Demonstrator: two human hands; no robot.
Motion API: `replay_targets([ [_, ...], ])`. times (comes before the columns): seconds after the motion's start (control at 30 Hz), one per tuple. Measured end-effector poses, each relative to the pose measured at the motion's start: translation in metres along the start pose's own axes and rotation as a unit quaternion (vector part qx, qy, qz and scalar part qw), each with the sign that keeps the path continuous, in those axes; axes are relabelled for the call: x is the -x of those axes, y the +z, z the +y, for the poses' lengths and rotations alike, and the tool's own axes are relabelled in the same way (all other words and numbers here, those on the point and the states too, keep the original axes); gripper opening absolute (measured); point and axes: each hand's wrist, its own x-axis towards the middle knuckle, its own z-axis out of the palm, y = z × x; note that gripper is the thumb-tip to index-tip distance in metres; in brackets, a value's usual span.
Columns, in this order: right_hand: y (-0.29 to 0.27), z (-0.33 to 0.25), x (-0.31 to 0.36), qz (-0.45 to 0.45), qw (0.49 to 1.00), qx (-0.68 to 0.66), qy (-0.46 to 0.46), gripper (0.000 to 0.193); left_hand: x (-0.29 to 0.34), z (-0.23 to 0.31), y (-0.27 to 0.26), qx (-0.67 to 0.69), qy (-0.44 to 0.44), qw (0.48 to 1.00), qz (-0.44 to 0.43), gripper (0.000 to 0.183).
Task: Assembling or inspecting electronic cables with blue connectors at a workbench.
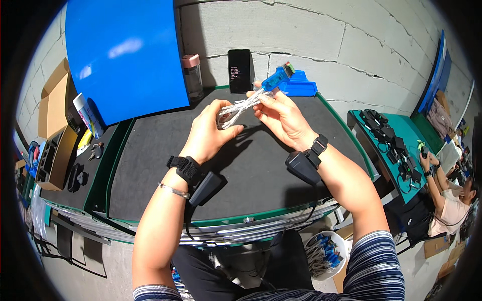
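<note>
Above the dark grey mat [165, 170] of the bench, I hold a coiled bundle of white cable [235, 113] between both hands. At the cable's upper right end is a blue translucent module [275, 79] with a green and dark tip. My left hand [207, 129] curls around the left loop of the coil, thumb beneath it. The fingers of my right hand [283, 118] pinch the cable just below the blue module. Each wrist wears a black strap with a dark box attached.
Behind the hands stand a phone [239, 71], a pink-lidded jar [193, 75], a blue bin [301, 84] and a large blue panel [125, 45]. An open cardboard box [54, 103] and spray can [86, 113] are left. A white bucket [341, 246] holds similar cables. Another person [447, 200] works right.
</note>
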Motion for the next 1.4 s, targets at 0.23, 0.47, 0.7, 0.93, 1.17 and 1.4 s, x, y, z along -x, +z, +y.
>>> replay_targets([
  [0.23, 0.001, 0.003, 0.001, 0.04, 0.998, 0.021, 0.045, 0.035, -0.002, 0.0, -0.005, -0.057, -0.012, 0.998, -0.009, 0.047],
  [0.47, -0.002, 0.007, 0.0, 0.055, 0.991, 0.095, 0.075, 0.026, -0.001, 0.001, -0.004, -0.085, 0.041, 0.995, 0.009, 0.044],
  [0.7, -0.003, 0.01, -0.002, 0.089, 0.986, 0.139, 0.011, 0.022, 0.001, 0.004, -0.002, 0.067, -0.078, 0.987, -0.125, 0.043],
  [0.93, -0.009, 0.007, -0.003, 0.045, 0.985, 0.165, -0.005, 0.027, 0.001, 0.005, -0.007, 0.139, -0.107, 0.959, -0.221, 0.044],
  [1.17, -0.003, -0.012, 0.0, -0.037, 0.988, 0.15, -0.003, 0.034, 0.004, 0.02, -0.012, 0.366, -0.155, 0.868, -0.298, 0.036],
  [1.4, 0.004, -0.015, 0.001, -0.115, 0.992, 0.048, 0.003, 0.052, 0.009, 0.032, -0.005, 0.353, -0.149, 0.858, -0.343, 0.054],
])
